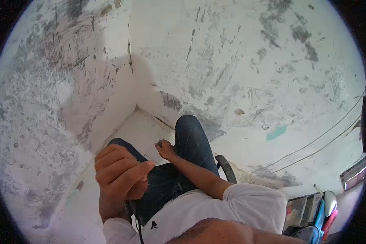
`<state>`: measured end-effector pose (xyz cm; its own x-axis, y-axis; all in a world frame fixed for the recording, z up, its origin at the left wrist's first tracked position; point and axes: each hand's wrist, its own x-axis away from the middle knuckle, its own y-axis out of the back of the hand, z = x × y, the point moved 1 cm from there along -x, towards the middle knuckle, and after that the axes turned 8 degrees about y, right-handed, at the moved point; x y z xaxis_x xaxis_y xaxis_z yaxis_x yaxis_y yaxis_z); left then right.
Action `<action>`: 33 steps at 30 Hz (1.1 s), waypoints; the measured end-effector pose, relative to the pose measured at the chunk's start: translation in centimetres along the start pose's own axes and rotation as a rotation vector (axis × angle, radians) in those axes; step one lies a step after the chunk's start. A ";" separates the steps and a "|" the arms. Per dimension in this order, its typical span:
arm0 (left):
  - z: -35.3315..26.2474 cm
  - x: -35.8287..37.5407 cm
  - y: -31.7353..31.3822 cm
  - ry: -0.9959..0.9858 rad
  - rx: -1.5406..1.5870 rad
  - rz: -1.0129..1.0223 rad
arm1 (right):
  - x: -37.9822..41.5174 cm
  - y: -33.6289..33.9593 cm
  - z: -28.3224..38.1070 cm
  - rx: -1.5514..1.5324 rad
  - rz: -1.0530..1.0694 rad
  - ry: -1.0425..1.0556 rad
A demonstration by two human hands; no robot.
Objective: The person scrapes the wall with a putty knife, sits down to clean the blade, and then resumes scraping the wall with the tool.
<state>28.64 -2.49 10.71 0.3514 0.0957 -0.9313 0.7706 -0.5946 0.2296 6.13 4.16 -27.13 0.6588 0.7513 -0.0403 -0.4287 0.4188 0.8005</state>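
Observation:
My left hand [120, 171] is raised close to the camera, fingers curled into a fist with the thumb pressed against them. What it holds, if anything, is hidden. Below its wrist a thin black cord [137, 223] runs down over the white shirt [199, 207]. Lower down, by my knee in blue jeans [193, 138], my right hand [165, 150] is closed, palm side mostly hidden. A small dark spot shows at its fingers, too small to name.
Two stained, scraped walls [232, 73] meet in a corner ahead of my knees. A dark curved chair arm [227, 168] is at my right side. Thin wires [309, 144] run along the right wall. At lower right are boxes [303, 209] and coloured items [329, 203].

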 end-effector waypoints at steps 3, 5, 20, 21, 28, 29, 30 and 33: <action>0.4 0.6 1.5 0.071 -0.050 -0.107 | -0.3 2.0 1.6 -0.232 -0.153 0.048; 1.1 0.4 2.6 0.136 -0.129 -0.137 | -2.2 3.6 3.4 -1.027 -0.227 0.103; 10.8 3.5 3.0 0.403 -0.294 0.018 | -13.2 44.3 14.7 -0.941 -0.915 1.089; 11.5 3.8 2.5 0.448 -0.308 0.024 | -13.3 47.0 15.8 -1.056 -0.915 1.103; 16.0 3.7 -1.0 0.529 -0.334 0.036 | -15.7 54.9 20.8 -0.810 -0.964 1.467; 16.4 3.7 -1.7 0.532 -0.335 0.033 | -18.4 54.8 20.4 -0.794 -1.213 1.204; 16.8 3.7 -2.3 0.574 -0.305 0.041 | -20.7 54.8 20.6 -0.729 -0.977 1.372; 17.7 2.7 -4.1 0.619 -0.264 0.049 | -16.8 54.0 21.9 -0.634 -1.085 1.343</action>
<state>16.98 -13.88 2.27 0.5683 0.5606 -0.6023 0.8226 -0.4025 0.4016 -14.54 2.95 29.93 0.0285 -0.2303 -0.9727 -0.5532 0.8068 -0.2072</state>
